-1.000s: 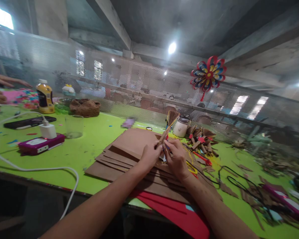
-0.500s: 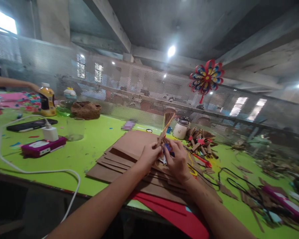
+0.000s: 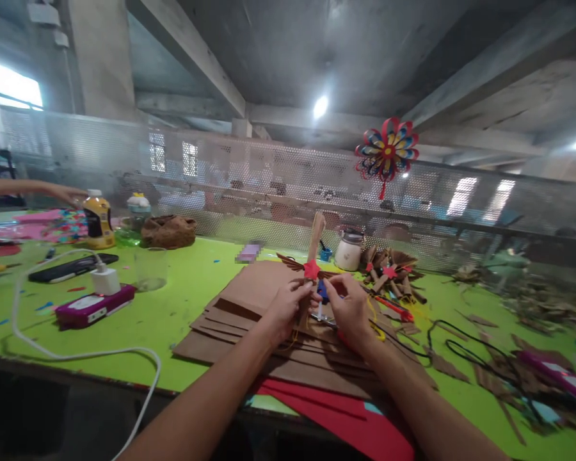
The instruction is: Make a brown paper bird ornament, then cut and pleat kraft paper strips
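My left hand (image 3: 292,307) is closed around the lower part of a brown paper craft (image 3: 317,237). The craft stands upright, with a flat strip at the top, pleated fans spreading to both sides and a red star at its middle. Just right of it is my right hand (image 3: 350,307), thumb and fingertips pinched together near the right fan; what is between them is too small to make out. A small blue object (image 3: 322,291) shows between the hands. Below lie metal scissors (image 3: 324,320), partly covered by my right hand, on stacked brown paper sheets (image 3: 254,275).
Similar paper crafts with red stars (image 3: 388,275) lie to the right, near a white jar (image 3: 349,250) and an orange-red tool (image 3: 400,312). Paper scraps and a black cord (image 3: 454,346) spread farther right. Left are a clear cup (image 3: 150,272), a purple power bank (image 3: 96,307) and another person's hand (image 3: 67,193).
The craft has been turned: its pleats now spread sideways with the red star facing me. My right hand has shifted slightly right, away from the craft's middle. The view has tilted slightly.
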